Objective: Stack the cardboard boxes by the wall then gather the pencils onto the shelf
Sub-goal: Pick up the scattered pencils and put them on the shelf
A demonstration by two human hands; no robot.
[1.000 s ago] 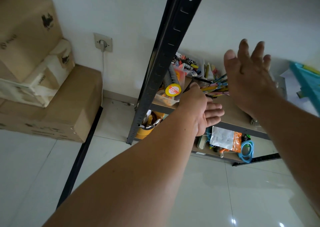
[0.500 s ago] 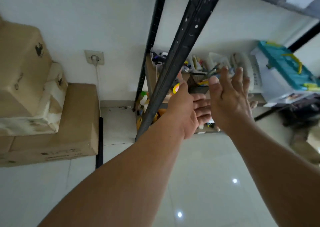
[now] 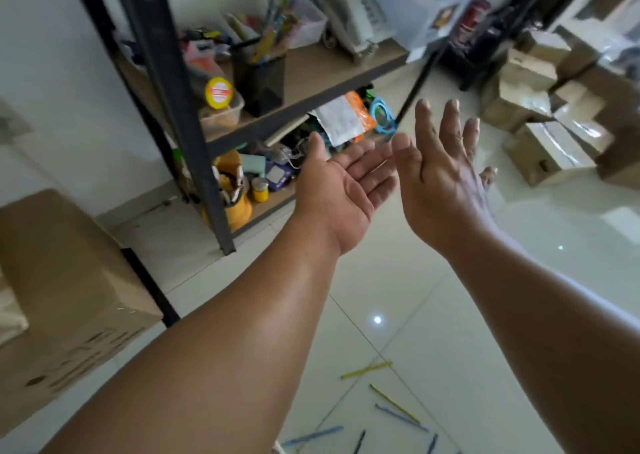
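Observation:
My left hand (image 3: 341, 190) and my right hand (image 3: 440, 173) are both held out in front of me, fingers spread and empty, close together in front of the shelf (image 3: 311, 75). Several pencils (image 3: 388, 408), yellow and blue, lie scattered on the floor tiles below my arms. More pencils stand in a black holder (image 3: 259, 79) on the shelf board. A large cardboard box (image 3: 62, 297) sits against the wall at the left, with a second box partly visible on it.
The black metal shelf upright (image 3: 173, 114) stands just left of my hands. The lower shelf (image 3: 270, 204) holds jars, a yellow container and packets. More cardboard boxes (image 3: 540, 114) are piled on the floor at the right. A telephone (image 3: 349, 6) sits on the shelf.
The view has swung down and right, bringing the floor pencils and right-hand boxes into sight. Both hands have pulled back from the shelf and stay empty, the left palm turned up.

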